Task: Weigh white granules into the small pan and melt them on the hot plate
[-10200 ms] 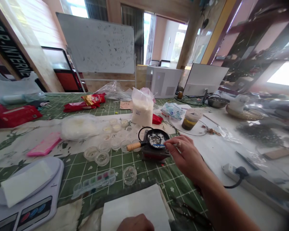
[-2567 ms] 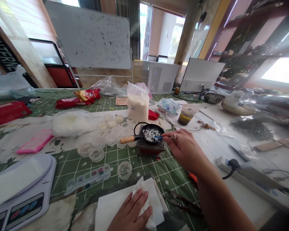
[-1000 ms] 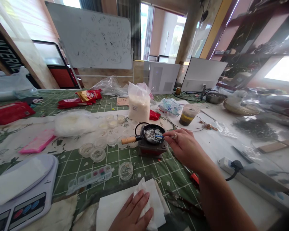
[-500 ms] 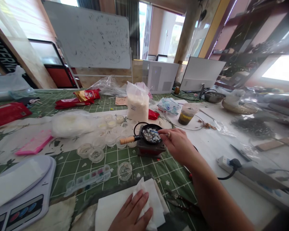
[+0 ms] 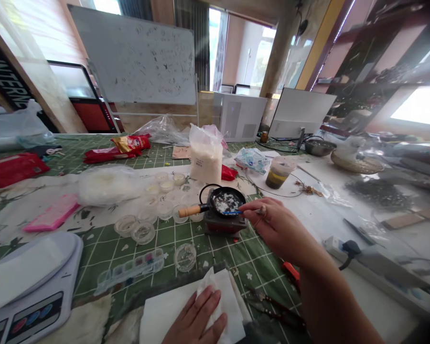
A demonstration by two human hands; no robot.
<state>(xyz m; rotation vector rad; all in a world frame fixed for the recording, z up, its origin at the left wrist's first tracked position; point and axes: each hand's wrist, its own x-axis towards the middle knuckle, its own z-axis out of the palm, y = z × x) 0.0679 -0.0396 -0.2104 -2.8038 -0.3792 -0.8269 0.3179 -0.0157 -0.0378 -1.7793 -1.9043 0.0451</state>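
Observation:
My right hand (image 5: pixel 270 222) is closed in a pinch on a thin blue stick (image 5: pixel 232 212). The stick's tip lies in a small black frying pan (image 5: pixel 210 207) with a wooden handle (image 5: pixel 189 210), among white flakes (image 5: pixel 227 201). Beneath the pan sits a small dark red stove (image 5: pixel 224 225). My left hand (image 5: pixel 200 315) rests flat, fingers spread, on a crumpled white tissue (image 5: pixel 210 279) over a stack of white sheets (image 5: pixel 165 306). Above the tissue stands a small clear round dish (image 5: pixel 185 257), beside a compartment pill box (image 5: pixel 131 270).
A bag of white granules (image 5: pixel 205 162) stands behind the pan, with several clear dishes (image 5: pixel 143 232) left of it. A kitchen scale (image 5: pixel 69 277) lies at left. Pliers (image 5: pixel 277 308), a plastic cup (image 5: pixel 277 174) and a power strip (image 5: pixel 369 272) are to the right.
My right hand has shifted slightly right and down, and the blue stick now lies lower and flatter across the pan. The flakes are spread differently. My left hand stays in place.

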